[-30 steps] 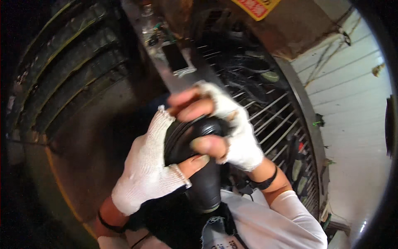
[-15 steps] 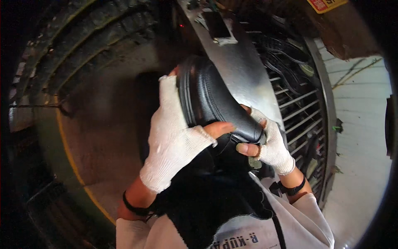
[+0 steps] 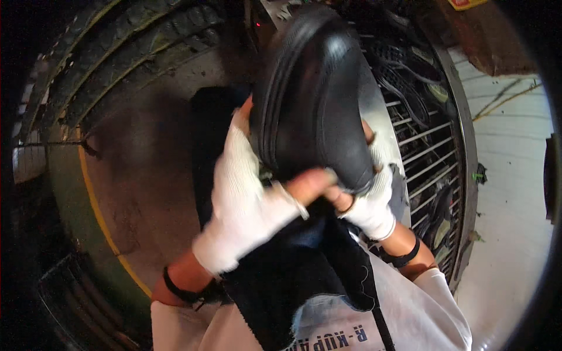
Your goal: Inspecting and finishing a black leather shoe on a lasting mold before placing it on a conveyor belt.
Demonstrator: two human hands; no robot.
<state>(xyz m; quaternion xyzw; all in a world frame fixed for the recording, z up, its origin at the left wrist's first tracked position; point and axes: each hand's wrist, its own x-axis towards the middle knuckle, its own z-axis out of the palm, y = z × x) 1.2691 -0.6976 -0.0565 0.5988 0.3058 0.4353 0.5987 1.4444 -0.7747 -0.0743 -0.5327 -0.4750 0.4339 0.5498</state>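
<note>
we see little open room here: the black shoe (image 3: 313,99) sits high and central, close under the camera, with a metal wire rack (image 3: 430,152) curving along its right and a grooved round rim (image 3: 111,52) arching over the upper left, while a dull worn floor (image 3: 146,175) with a yellow line (image 3: 102,228) opens on the left below it; the pale wall (image 3: 509,175) lies beyond the rack's edge on the right. both forearms rise from the lower edge and meet at the shoe, the left one angled up to the right, the right one angled up to the left. the left hand (image 3: 249,205), in a white fingerless glove, wraps the shoe's left side with fingers curled closed against it and the bare thumb across its underside. the right hand (image 3: 372,199), gloved the same, cups the shoe's right side from below, fingers clasped round its edge. a black cloth (image 3: 293,275) hangs under both hands over the white shirt (image 3: 421,316)
</note>
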